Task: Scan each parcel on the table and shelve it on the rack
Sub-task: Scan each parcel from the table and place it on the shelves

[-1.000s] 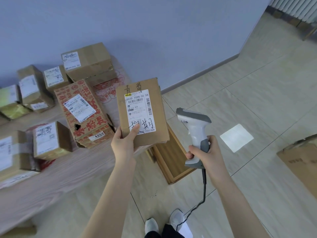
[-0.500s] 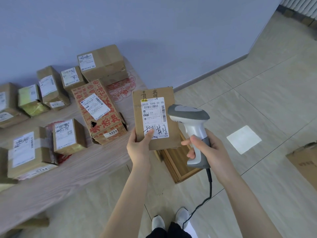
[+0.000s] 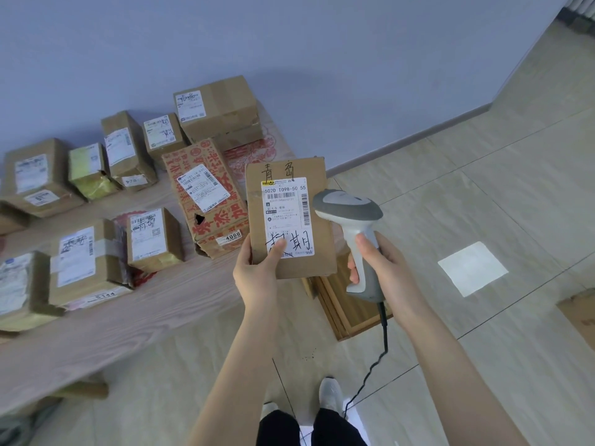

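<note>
While my left hand [image 3: 257, 278] grips the parcel [image 3: 322, 249] by its lower corner, thumb pressed on the bottom of the label [image 3: 286, 214], I am at the scanning step. The parcel stands upright just off the end of the table [image 3: 180, 304], label facing me. My right hand [image 3: 383, 268] is wrapped round the handle of the scanner [image 3: 351, 210], whose head sits beside the parcel, on the side away from the table. Next, I judge, I must aim that head at the barcode and pull the trigger.
</note>
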